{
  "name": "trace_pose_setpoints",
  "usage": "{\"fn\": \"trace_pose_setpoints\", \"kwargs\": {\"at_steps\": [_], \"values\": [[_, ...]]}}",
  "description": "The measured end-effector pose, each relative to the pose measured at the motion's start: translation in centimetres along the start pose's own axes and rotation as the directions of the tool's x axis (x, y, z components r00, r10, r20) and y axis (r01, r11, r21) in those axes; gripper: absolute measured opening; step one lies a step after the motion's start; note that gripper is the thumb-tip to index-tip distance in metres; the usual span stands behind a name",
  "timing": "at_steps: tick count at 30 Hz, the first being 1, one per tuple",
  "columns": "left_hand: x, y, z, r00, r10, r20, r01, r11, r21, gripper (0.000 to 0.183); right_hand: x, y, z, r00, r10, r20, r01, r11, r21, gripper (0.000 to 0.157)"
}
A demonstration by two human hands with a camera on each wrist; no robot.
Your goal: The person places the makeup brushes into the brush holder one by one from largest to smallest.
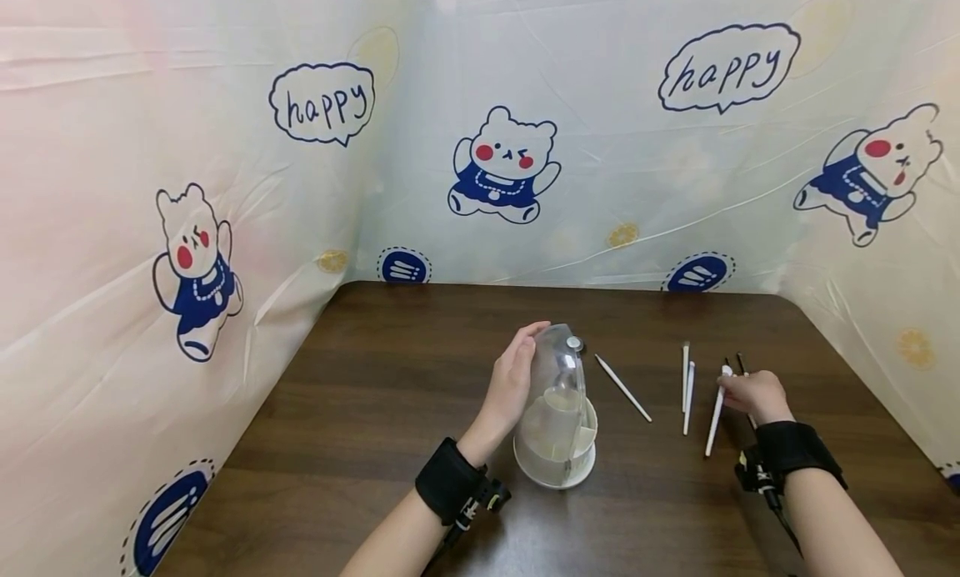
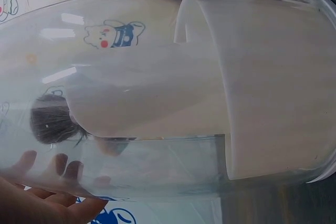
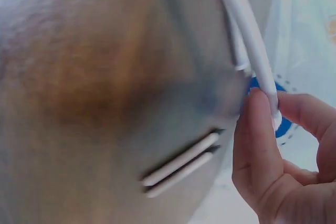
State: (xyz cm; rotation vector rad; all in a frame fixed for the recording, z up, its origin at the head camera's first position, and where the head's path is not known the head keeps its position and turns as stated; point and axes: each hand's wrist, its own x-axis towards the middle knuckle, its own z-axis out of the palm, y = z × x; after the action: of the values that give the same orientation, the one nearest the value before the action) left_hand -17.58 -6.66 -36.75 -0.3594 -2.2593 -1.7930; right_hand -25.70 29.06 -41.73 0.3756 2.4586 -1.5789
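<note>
A brush holder with a tall clear domed lid and a white base stands tilted to view near the table's middle. My left hand holds the left side of its lid, fingers curved round the far side. Through the clear wall in the left wrist view, white compartments and a dark-bristled brush show. My right hand pinches one end of a slim white stick between thumb and fingers. In the right wrist view, two slim white brushes with dark tips lie on the table.
Another slim white stick lies right of the holder. Two more white sticks lie side by side further right. A dark-tipped stick lies partly behind my right hand. A printed curtain encloses the wooden table.
</note>
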Motion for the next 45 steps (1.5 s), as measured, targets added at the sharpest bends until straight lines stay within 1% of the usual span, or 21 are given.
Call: {"fn": "trace_pose_setpoints", "kwargs": {"at_steps": [3, 5, 11, 16, 18, 21, 25, 28, 31, 35, 40, 45], "values": [[0.0, 0.0, 0.0, 1.0, 0.001, -0.006, -0.001, 1.0, 0.001, 0.046, -0.3, -0.6, 0.1, 0.997, -0.066, -0.036, 0.065, 0.997, -0.048, 0.047], [0.0, -0.1, 0.0, 1.0, -0.001, -0.006, 0.001, 1.0, -0.001, 0.046, -0.7, -1.4, 0.3, 0.993, -0.098, -0.064, 0.094, 0.994, -0.053, 0.048], [0.0, -0.1, 0.0, 1.0, 0.001, 0.0, -0.001, 1.0, -0.004, 0.046, -2.1, -4.2, 1.3, 0.973, -0.186, -0.134, 0.19, 0.981, 0.022, 0.046], [0.0, -0.1, 0.0, 1.0, 0.002, 0.002, -0.002, 1.0, -0.001, 0.046, -3.5, -6.2, 2.2, 0.952, -0.273, -0.139, 0.285, 0.955, 0.079, 0.04], [0.1, -0.1, 0.0, 1.0, -0.001, 0.003, 0.001, 1.0, -0.001, 0.046, -4.1, -6.9, 2.6, 0.943, -0.308, -0.125, 0.321, 0.941, 0.106, 0.038], [0.1, -0.1, 0.0, 1.0, -0.005, 0.005, 0.005, 1.0, -0.001, 0.045, -4.9, -7.8, 3.3, 0.935, -0.339, -0.103, 0.35, 0.928, 0.129, 0.037], [0.1, -0.1, 0.0, 1.0, -0.002, 0.004, 0.002, 1.0, 0.002, 0.046, -6.0, -8.9, 4.6, 0.927, -0.368, -0.068, 0.374, 0.919, 0.123, 0.036], [0.1, -0.1, 0.0, 1.0, 0.003, 0.001, -0.003, 1.0, 0.002, 0.045, -7.0, -9.7, 5.7, 0.921, -0.388, -0.027, 0.388, 0.914, 0.121, 0.034], [0.1, -0.1, 0.0, 1.0, 0.005, 0.001, -0.005, 1.0, 0.0, 0.045, -7.9, -10.3, 7.0, 0.919, -0.393, 0.015, 0.388, 0.911, 0.139, 0.031], [0.1, 0.0, 0.0, 1.0, 0.003, 0.006, -0.003, 1.0, -0.004, 0.046, -8.8, -10.8, 8.8, 0.917, -0.396, 0.047, 0.385, 0.911, 0.151, 0.026], [0.1, 0.0, 0.0, 1.0, 0.002, 0.009, -0.002, 1.0, -0.008, 0.046, -9.2, -10.1, 10.7, 0.918, -0.391, 0.068, 0.381, 0.917, 0.12, 0.024], [0.0, 0.1, 0.0, 1.0, -0.007, 0.011, 0.007, 1.0, -0.016, 0.046, -8.9, -8.7, 11.8, 0.924, -0.373, 0.087, 0.365, 0.926, 0.093, 0.024]]}}
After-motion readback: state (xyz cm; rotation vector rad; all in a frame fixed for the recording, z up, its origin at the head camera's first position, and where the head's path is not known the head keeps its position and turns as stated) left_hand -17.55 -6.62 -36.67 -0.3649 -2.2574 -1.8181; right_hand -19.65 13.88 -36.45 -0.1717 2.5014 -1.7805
